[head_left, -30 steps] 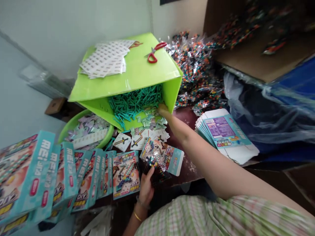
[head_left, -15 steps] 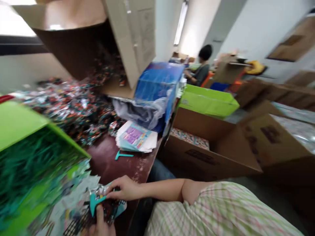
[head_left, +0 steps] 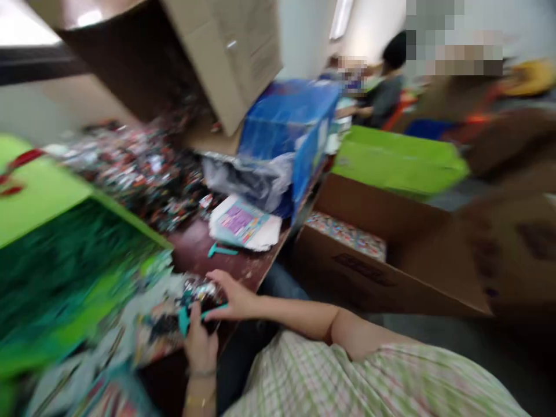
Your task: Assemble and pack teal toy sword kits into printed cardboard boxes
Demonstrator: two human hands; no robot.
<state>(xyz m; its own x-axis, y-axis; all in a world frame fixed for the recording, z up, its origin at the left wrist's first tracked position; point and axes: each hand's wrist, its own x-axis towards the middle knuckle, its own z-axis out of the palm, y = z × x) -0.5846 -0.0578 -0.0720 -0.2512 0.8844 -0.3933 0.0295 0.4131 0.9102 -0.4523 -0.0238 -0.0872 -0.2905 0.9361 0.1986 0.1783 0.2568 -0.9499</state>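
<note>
My left hand is closed at the table's near edge, its thumb pressed on the head of a teal T-shaped plastic tool. From the right, my right hand grips the tool's handle end with the thumb. Its fingers hold a shiny clear packet of small parts; blur hides the contents. A second teal T-shaped tool lies on the dark red table, just beyond my hands. Behind it sits a stack of printed cards.
A green box of teal pieces stands at left. Behind it, a heap of small packets spills from a large carton. A blue box stands beyond the cards. An open carton is right; a co-worker sits farther back.
The view has shifted. Both hands, with the teal tool and packet, appear higher and farther right. More of my left hand and wrist now shows.
</note>
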